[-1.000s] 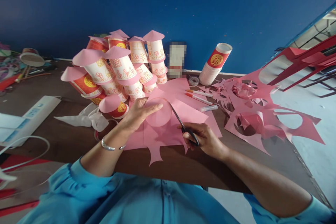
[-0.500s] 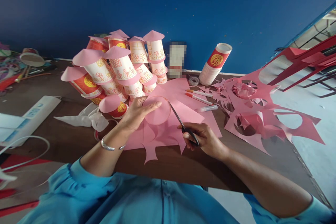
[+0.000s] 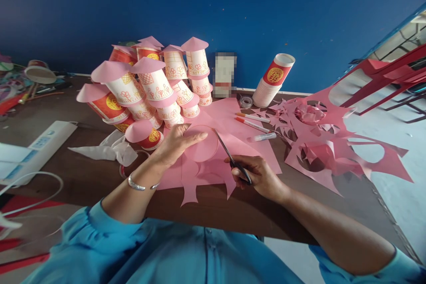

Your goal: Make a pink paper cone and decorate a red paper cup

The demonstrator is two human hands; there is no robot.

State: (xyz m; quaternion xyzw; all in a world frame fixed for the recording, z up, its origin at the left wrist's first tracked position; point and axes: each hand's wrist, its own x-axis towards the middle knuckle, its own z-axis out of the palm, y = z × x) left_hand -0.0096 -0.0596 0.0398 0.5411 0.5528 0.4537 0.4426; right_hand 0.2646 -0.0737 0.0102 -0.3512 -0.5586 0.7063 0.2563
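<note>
My left hand (image 3: 179, 140) is closed on a round piece of pink paper (image 3: 202, 147), thumb on top and the other fingers beneath. A thin darker line runs along the circle's edge. In my right hand (image 3: 256, 175) is a pair of scissors (image 3: 240, 170) with black handles. Its blades point up and left, the tip at the upper right rim of the circle. Pink paper sheets (image 3: 229, 117) lie under both hands, and a curved offcut (image 3: 190, 191) sits at their front edge.
Decorated paper cups (image 3: 155, 84) with pink cone roofs are stacked back left. Tilted stacked cups (image 3: 269, 82), a tape roll (image 3: 246, 102), markers (image 3: 253, 123) and pink scraps (image 3: 329, 146) lie to the right. A white power strip (image 3: 40, 151) is at the left, crumpled white tissue (image 3: 116, 148) beside it.
The round paper in my left hand has shifted slightly right and down. The scissors and my right hand are almost where they were.
</note>
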